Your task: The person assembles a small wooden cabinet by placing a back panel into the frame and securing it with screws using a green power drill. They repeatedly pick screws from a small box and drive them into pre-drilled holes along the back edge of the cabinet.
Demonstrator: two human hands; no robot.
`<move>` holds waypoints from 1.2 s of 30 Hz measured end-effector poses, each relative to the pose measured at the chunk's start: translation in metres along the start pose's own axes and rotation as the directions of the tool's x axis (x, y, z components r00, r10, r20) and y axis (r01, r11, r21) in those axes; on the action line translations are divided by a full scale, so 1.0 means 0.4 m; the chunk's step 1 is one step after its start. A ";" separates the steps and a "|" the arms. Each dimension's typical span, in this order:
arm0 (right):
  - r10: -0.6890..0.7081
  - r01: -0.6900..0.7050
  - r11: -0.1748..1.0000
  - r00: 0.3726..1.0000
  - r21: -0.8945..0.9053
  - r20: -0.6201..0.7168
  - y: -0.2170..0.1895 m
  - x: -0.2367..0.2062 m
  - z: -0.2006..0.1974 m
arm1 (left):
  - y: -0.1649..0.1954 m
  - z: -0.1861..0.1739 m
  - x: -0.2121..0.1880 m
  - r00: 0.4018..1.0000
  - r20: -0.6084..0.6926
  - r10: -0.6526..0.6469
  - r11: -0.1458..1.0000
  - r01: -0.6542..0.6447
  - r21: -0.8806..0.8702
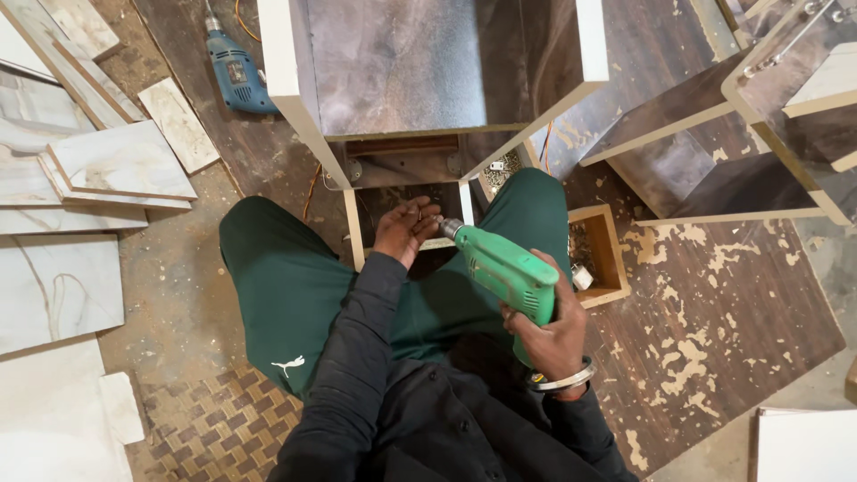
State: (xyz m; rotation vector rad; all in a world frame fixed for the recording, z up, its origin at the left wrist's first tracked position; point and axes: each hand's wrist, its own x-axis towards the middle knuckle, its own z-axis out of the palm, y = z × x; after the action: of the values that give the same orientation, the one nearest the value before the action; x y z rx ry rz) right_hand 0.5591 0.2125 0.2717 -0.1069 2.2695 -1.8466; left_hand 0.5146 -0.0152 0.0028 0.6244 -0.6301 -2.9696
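Item 1: dark wood-grain floor board (714, 321), largest thing I see, filling the right half of the frame, its surface flaked with pale patches.

Item 2: open cabinet carcass (428, 71), top centre, pale edges, mottled brown inside, standing just above my knees in the frame.

Item 3: pale marbled laminate offcuts (116, 161), stacked and overlapping along the left edge.

Item 4: second dark panel frame (714, 134) with pale edging, upper right, well apart from my hands.

Item 5: green electric drill (507, 270), centre of frame, between my green-trousered knees, chuck pointing up-left toward the left hand. Its handle sits in my right hand.

Item 6: small open wooden box (605, 259), just right of the drill, with small metal bits inside; I cannot tell what kind.

Item 7: blue electric drill (234, 73), upper left, lying on the floor beside the carcass, near no hand.

Item 8: right hand (555, 335), lower centre-right, metal bangle at the wrist, fingers wrapped closed around the green drill's grip.

Item 9: left hand (406, 230), centre, palm up and loosely cupped, half open, just beside the drill's chuck. Small dark pieces seem to lie in the palm; too small for me to identify.
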 end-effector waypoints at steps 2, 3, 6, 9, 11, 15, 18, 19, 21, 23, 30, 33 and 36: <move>0.010 -0.010 1.000 1.000 0.022 0.023 -0.003 -0.001 0.002 | 0.018 0.018 -0.019 1.000 0.018 0.000 0.998 -0.001 0.056; 0.018 -0.019 0.999 0.999 0.028 0.035 -0.005 -0.003 0.001 | 0.025 0.025 -0.027 0.999 0.041 0.004 0.997 -0.007 0.071; -0.145 0.150 0.972 0.989 -0.183 0.037 -0.008 -0.007 -0.005 | 0.040 0.028 -0.039 0.998 0.066 0.003 0.993 -0.011 0.119; -0.047 0.050 0.994 0.998 -0.097 0.030 -0.005 -0.015 -0.007 | 0.032 0.004 -0.035 0.997 0.072 -0.014 0.989 0.003 0.146; -0.073 0.077 0.991 0.997 -0.109 0.040 -0.003 -0.018 -0.006 | 0.014 -0.017 -0.026 0.991 0.132 0.003 0.991 -0.020 0.133; -0.063 0.068 0.993 0.997 -0.098 0.055 0.003 -0.027 0.000 | -0.018 -0.038 -0.017 0.994 0.003 0.109 0.993 -0.110 0.040; -0.197 0.205 0.963 0.979 -0.177 0.062 0.010 -0.028 0.005 | -0.026 -0.028 -0.023 0.987 -0.121 0.101 0.992 -0.091 0.085; -0.166 0.173 0.965 0.985 -0.196 0.052 0.012 -0.029 0.005 | -0.028 -0.018 -0.028 0.985 -0.141 0.096 0.992 -0.082 0.098; -0.112 0.116 0.966 0.993 -0.231 0.032 0.019 -0.030 0.005 | -0.028 0.007 -0.041 0.983 -0.168 0.074 0.993 -0.058 0.101; -0.197 0.201 0.938 0.979 -0.281 0.044 0.025 -0.031 0.004 | -0.028 0.029 -0.053 0.982 -0.185 0.043 0.996 -0.029 0.081; -0.226 0.229 0.929 0.973 -0.291 0.044 0.041 -0.040 0.004 | -0.037 0.029 -0.067 0.990 -0.130 0.060 0.998 -0.058 0.021; -0.269 0.273 0.914 0.962 -0.301 0.057 0.042 -0.040 0.003 | -0.036 0.017 -0.065 0.994 -0.036 0.104 0.995 -0.104 0.000; -0.161 0.161 0.947 0.987 -0.279 0.023 0.042 -0.041 0.000 | -0.026 0.024 -0.071 0.992 -0.124 0.039 0.999 -0.035 0.033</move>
State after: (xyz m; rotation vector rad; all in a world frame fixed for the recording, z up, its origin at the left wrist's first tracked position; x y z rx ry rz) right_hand 0.5764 0.2191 0.2572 -0.3467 2.5785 -1.5802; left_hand 0.5372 0.0015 0.0171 0.7838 -0.6710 -2.8645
